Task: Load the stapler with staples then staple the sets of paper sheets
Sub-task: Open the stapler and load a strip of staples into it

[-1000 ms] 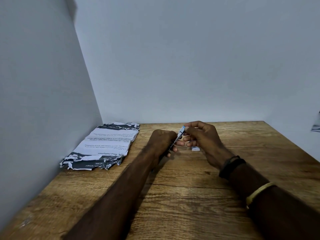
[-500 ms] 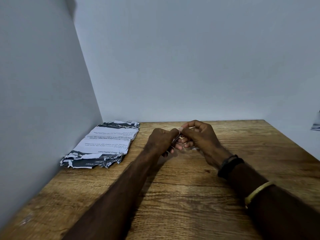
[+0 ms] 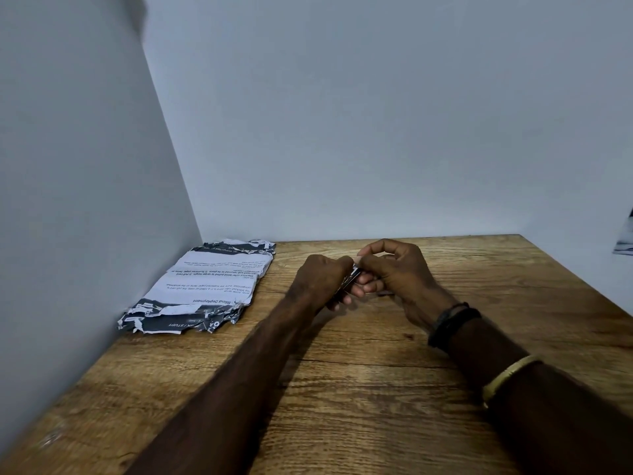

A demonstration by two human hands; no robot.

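A small dark stapler [image 3: 352, 276] sits between my two hands above the middle of the wooden table [image 3: 342, 389]; only a short metallic stretch of it shows. My left hand [image 3: 320, 281] is curled round its lower part. My right hand [image 3: 394, 272] meets it from the right, with thumb and forefinger pinching the stapler's upper end. Whether staples are inside is hidden by the fingers. The stack of printed paper sheets [image 3: 209, 286], torn at the edges, lies flat at the table's back left, apart from both hands.
Grey walls close the table at the left and the back. The table's right edge runs diagonally at the right. A dark band and a gold bangle [image 3: 507, 375] sit on my right forearm.
The blue-and-white end that stuck up between my hands is no longer seen. My right hand has closed in over the stapler and now covers the small box on the table.
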